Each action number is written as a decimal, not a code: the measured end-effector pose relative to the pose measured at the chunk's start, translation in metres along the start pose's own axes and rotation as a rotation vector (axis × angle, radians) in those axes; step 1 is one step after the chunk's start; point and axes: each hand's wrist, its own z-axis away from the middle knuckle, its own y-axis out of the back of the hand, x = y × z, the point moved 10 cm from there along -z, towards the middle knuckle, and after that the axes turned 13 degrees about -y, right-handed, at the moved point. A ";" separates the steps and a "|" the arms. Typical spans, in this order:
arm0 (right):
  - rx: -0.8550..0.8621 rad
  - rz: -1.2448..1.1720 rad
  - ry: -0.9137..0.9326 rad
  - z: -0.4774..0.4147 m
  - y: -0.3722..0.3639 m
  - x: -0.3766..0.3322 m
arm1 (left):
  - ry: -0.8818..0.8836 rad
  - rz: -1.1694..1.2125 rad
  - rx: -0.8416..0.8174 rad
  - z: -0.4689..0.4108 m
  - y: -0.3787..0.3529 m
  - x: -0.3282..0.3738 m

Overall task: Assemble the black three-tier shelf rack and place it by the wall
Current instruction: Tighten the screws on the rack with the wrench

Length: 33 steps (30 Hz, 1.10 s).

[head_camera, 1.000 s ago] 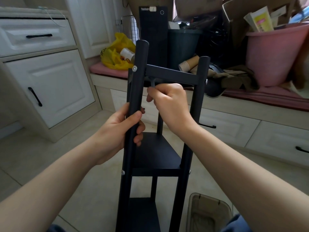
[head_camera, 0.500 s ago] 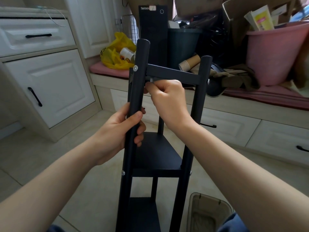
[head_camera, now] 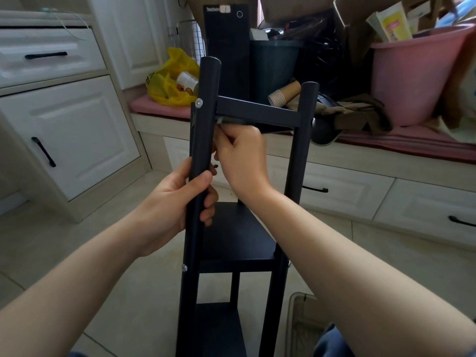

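Far left: white panelled cabinet (head_camera: 64, 130) with black bar handles, its top cut off by the frame edge. Beige tiled floor (head_camera: 77, 240) below it.

Left of centre, far: crumpled yellow plastic bag (head_camera: 170, 81) with a white jar half buried in it, label unreadable. The bag sits on a pink cushion (head_camera: 154, 106) on a low white tabletop (head_camera: 360, 161) with drawers under it.

Centre, near: black three-tier metal shelf rack (head_camera: 237, 238), upright in front of the person. Its base is cut off by the bottom edge, so floor contact is not visible. The middle shelf is clear, the bottom shelf only partly seen, and the top tier shows mainly as a crossbar.

Left hand (head_camera: 175, 202): fingers and thumb clenched round the rack's near-left post, between the top and middle tiers.

Right hand (head_camera: 242, 158): fingers curled and pinching a small grey metal tool (head_camera: 220, 121) just under the top crossbar, beside the same post. Only the tool's tip shows and its type is hard to make out. The back of the hand hides the joint.

Behind the rack: black computer tower (head_camera: 226, 47), dark plastic bin (head_camera: 273, 65), and a stack of ribbed brown paper cups (head_camera: 279, 95) lying on its side.

Far right: pink plastic tub (head_camera: 417, 73) stuffed with papers, partly cut off.

Near right, bottom: translucent container (head_camera: 301, 325), contents unclear.
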 end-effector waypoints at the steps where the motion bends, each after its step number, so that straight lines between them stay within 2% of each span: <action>1: 0.008 -0.011 0.002 0.000 -0.001 0.000 | -0.002 -0.001 0.000 0.000 0.000 0.000; 14: 0.076 -0.016 0.074 -0.002 -0.012 -0.003 | -0.011 -0.019 -0.004 0.003 0.007 0.001; 23: -0.027 0.166 0.000 0.010 -0.002 0.005 | -0.042 -0.056 0.036 0.001 0.011 0.003; 29: -0.121 0.214 0.139 0.031 0.014 -0.012 | -0.058 -0.088 0.054 -0.001 0.017 0.005; 33: -0.102 0.318 0.253 0.041 0.033 -0.024 | -0.059 -0.075 0.048 -0.002 0.018 0.004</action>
